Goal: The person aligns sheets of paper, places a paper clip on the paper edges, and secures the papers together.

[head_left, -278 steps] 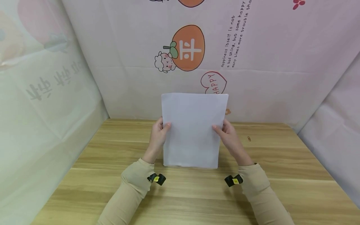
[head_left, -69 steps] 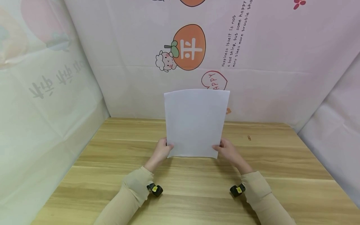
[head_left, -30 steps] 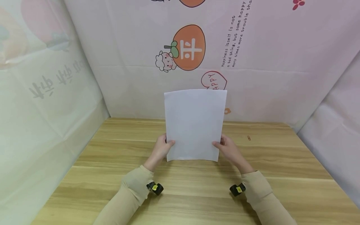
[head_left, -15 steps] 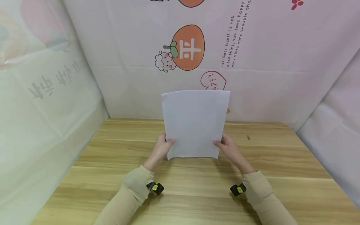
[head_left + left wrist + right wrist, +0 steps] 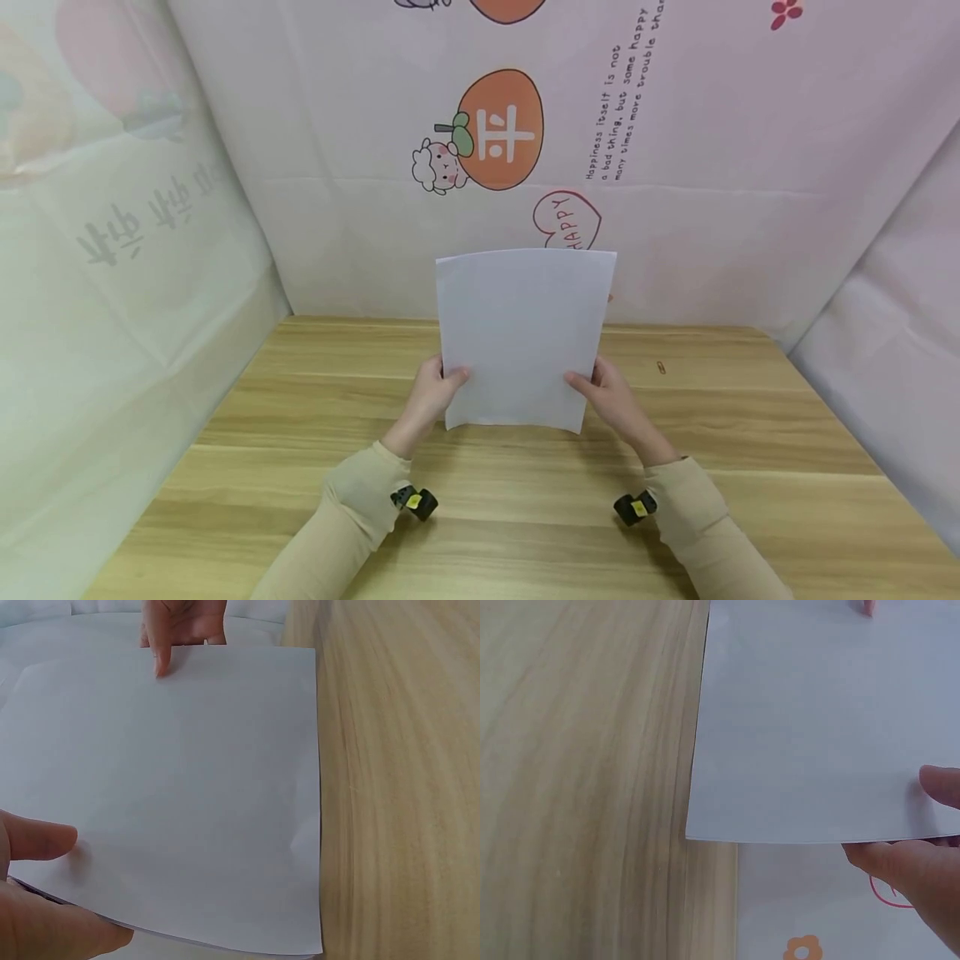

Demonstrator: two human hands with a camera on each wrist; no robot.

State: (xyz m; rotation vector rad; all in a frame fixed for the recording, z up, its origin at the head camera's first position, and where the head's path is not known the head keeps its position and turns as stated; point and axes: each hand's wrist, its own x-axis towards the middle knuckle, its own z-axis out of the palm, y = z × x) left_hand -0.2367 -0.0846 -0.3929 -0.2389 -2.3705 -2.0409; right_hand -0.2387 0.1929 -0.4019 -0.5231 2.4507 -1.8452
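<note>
"What have those hands got hold of?"

"White paper (image 5: 525, 333), held up between them. The left hand (image 5: 431, 392) pinches its left edge, low down, thumb in front and fingers round the back."

"And the right hand (image 5: 613, 398)?"

"Much the same, low on the paper's right edge. Each is closed to the thickness of the paper; the fingers behind it are mostly hidden from me."

"One sheet, or several?"

"Its side edge looks layered, so more than one, though I can't count them. The bottom edge bows up between its corners."

"Is it touching the table (image 5: 517, 533)?"

"The wood-grained top runs below the paper and out past both sides of it. Whether the corners touch, I can't tell."

"There's something small to the paper's right."

"A reddish paper clip (image 5: 661, 367), lying just beyond the right hand."

"And behind the paper?"

"A printed cloth (image 5: 720, 258). The paper's top edge covers part of a red heart (image 5: 567, 220); above the paper there's an orange fruit (image 5: 517, 92)."
</note>
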